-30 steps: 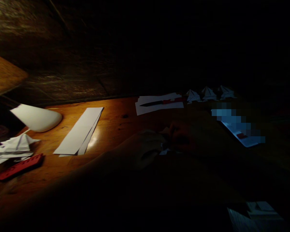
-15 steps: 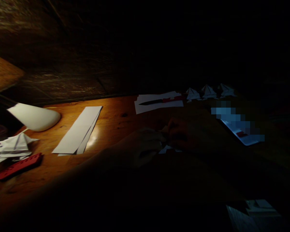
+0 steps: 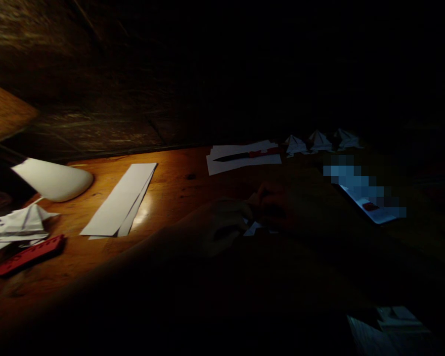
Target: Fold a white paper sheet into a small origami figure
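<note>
In deep shadow at the middle of the wooden table [image 3: 174, 190], my left hand [image 3: 222, 222] and my right hand [image 3: 276, 205] meet over a small piece of folded paper [image 3: 252, 228]. Both hands have their fingers bent and closed on the paper. Only its pale pointed edges show below the fingers; the rest is covered. Behind the hands, a knife [image 3: 232, 157] with a dark blade and red handle lies across several white paper sheets [image 3: 218, 167]. Three folded paper figures [image 3: 321, 142] stand in a row to the right of the knife.
At left, long white paper strips [image 3: 120, 198] lie beside a white lamp base [image 3: 55, 180] under an orange-brown shade [image 3: 5, 113]. Crumpled folded paper [image 3: 22, 225] and a red notched object [image 3: 29, 256] sit nearer. A lit phone [image 3: 376, 210] lies at right. A dark wall [image 3: 107, 118] rises behind.
My fingers have shifted very slightly around the folded paper. Everything else on the table stays in place.
</note>
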Action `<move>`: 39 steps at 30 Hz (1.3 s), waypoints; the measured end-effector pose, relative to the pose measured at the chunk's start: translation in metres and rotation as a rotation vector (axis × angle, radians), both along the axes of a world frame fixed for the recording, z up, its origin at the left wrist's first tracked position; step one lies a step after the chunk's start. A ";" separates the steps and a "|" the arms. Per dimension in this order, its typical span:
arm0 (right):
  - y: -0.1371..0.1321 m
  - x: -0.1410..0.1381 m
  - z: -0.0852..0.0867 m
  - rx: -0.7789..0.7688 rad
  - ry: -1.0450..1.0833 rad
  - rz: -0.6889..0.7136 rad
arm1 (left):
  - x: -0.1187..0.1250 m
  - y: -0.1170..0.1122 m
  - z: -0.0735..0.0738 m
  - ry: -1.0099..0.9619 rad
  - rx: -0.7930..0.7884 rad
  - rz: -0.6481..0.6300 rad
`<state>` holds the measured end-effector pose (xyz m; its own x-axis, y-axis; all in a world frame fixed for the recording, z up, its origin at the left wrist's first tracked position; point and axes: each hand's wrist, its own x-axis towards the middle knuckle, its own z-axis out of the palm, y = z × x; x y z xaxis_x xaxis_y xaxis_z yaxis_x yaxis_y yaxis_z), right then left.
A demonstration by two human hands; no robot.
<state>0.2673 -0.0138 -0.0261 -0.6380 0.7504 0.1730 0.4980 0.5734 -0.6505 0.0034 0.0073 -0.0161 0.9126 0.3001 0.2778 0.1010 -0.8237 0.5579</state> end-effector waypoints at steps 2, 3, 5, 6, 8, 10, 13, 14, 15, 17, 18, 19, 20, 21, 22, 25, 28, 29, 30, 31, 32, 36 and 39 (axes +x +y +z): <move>0.000 0.000 0.001 0.005 0.014 -0.001 | 0.000 -0.001 0.002 -0.009 -0.017 -0.002; -0.001 0.000 0.001 0.008 0.017 -0.007 | 0.000 -0.001 0.002 -0.015 -0.022 0.000; -0.001 0.000 0.002 0.007 0.008 -0.019 | 0.000 -0.002 0.003 -0.010 -0.039 0.000; 0.000 0.000 0.003 0.005 0.006 -0.022 | -0.001 -0.002 0.003 -0.004 -0.047 -0.004; 0.000 -0.001 0.003 -0.003 0.021 -0.027 | -0.002 -0.001 0.003 -0.003 -0.051 -0.011; 0.002 -0.001 0.002 -0.007 0.045 -0.027 | -0.003 0.000 0.001 -0.017 -0.027 -0.021; 0.003 -0.001 0.000 -0.010 0.063 -0.020 | -0.005 0.003 -0.001 -0.040 0.022 -0.037; 0.003 -0.001 0.000 -0.015 0.063 -0.020 | -0.006 0.004 -0.002 -0.040 0.030 -0.043; 0.003 -0.001 -0.001 -0.020 0.064 -0.024 | -0.006 0.005 -0.003 -0.043 0.037 -0.045; 0.003 -0.001 -0.002 -0.021 0.065 -0.044 | -0.007 0.006 -0.005 -0.056 0.052 -0.045; 0.003 -0.001 -0.003 -0.020 0.066 -0.053 | -0.008 0.006 -0.006 -0.058 0.063 -0.045; 0.002 -0.002 -0.003 -0.019 0.066 -0.057 | -0.008 0.006 -0.006 -0.060 0.077 -0.043; 0.002 -0.002 -0.003 -0.018 0.066 -0.057 | -0.009 0.006 -0.006 -0.054 0.091 -0.041; 0.002 -0.002 -0.004 -0.016 0.065 -0.056 | -0.009 0.006 -0.005 -0.047 0.107 -0.038; 0.002 -0.003 -0.003 -0.018 0.058 -0.056 | -0.009 0.006 -0.005 -0.041 0.120 -0.037; 0.002 -0.004 -0.002 -0.019 0.047 -0.062 | -0.008 0.005 -0.001 -0.023 0.138 -0.041; 0.002 -0.005 -0.003 -0.022 0.049 -0.070 | -0.007 0.004 0.000 0.018 0.090 -0.044; 0.003 -0.005 -0.003 -0.018 0.049 -0.079 | -0.007 0.003 0.000 0.025 0.071 -0.043; 0.003 -0.005 -0.004 -0.015 0.045 -0.087 | -0.007 0.003 -0.001 0.021 0.058 -0.037; 0.004 -0.005 -0.004 -0.009 0.046 -0.095 | -0.008 0.002 -0.002 0.016 0.059 -0.024; 0.004 -0.004 -0.005 -0.002 0.044 -0.098 | -0.008 0.001 -0.004 0.011 0.072 -0.007; 0.006 -0.004 -0.007 0.026 0.047 -0.098 | -0.011 -0.002 -0.006 0.035 0.119 0.029; 0.006 -0.004 -0.006 0.012 0.043 -0.109 | -0.010 -0.003 -0.003 0.058 0.117 -0.006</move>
<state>0.2634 -0.0080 -0.0319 -0.5446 0.8126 0.2077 0.5299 0.5252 -0.6659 -0.0066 0.0045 -0.0186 0.9297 0.2632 0.2576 0.1252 -0.8837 0.4510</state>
